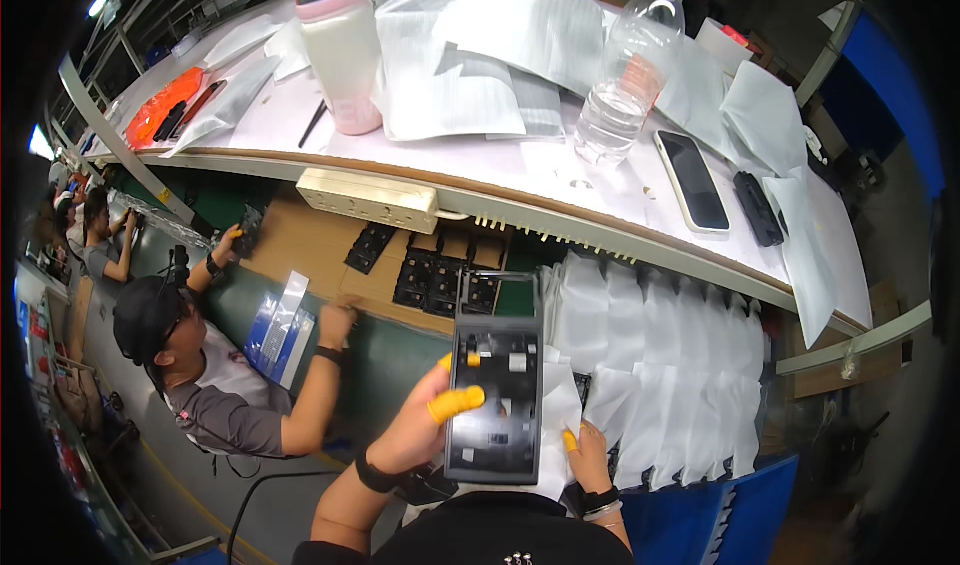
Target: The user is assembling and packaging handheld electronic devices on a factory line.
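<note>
My left hand (425,420), wearing yellow finger cots, grips a black rectangular plastic housing (495,405) by its left edge. Small light labels and dark fittings show on the housing's face, and an open frame sticks out at its top. To the right and lower down, my right hand (590,457) pinches the edge of a white foam sleeve (560,405). Part of that sleeve lies hidden behind the housing. Rows of similar white foam sleeves (650,365) stand packed together just beyond my right hand.
A shelf (560,170) crosses above, bearing a pink-lidded bottle (340,60), a water bottle (625,85), a phone (692,180) and loose foam sleeves. A power strip (368,200) hangs on its front edge. Black parts (440,280) lie on cardboard; a co-worker (230,365) sits left.
</note>
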The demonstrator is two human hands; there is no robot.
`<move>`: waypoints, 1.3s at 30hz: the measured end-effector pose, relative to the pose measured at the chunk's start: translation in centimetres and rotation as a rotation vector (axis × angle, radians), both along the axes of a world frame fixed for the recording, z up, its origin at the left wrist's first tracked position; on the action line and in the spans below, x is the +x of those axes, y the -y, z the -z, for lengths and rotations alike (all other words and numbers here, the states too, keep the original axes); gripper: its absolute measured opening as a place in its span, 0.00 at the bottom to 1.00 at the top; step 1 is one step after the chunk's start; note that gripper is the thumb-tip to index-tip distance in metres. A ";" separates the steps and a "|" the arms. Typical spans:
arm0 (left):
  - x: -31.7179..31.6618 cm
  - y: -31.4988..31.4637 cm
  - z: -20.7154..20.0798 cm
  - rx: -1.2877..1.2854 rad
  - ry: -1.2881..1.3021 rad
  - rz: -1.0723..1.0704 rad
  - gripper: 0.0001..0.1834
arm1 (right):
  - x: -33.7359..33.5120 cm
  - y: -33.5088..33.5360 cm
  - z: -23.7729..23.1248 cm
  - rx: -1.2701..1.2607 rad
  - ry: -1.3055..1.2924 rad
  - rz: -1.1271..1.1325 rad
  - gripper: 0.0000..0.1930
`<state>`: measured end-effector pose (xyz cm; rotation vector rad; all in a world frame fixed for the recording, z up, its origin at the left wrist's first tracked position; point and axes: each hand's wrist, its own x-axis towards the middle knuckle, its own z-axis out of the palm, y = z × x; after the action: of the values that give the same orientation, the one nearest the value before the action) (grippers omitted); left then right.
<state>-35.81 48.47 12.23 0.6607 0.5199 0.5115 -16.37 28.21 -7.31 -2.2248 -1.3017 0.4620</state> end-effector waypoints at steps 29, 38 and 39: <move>-8.5 -16.2 26.0 1.274 -1.443 -0.014 0.17 | -1.6 1.5 -5.5 0.665 -0.301 0.798 0.30; -10.8 -14.1 33.2 1.144 -1.694 0.206 0.25 | -4.7 3.3 -8.9 0.848 -0.295 0.920 0.27; -10.9 -14.2 33.0 1.109 -1.680 0.212 0.32 | -4.6 3.6 -8.9 0.923 -0.450 0.879 0.24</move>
<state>-46.69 62.66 -20.82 2.2002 1.7380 -0.1577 -20.92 24.65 1.58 -1.5238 -0.1319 -0.0141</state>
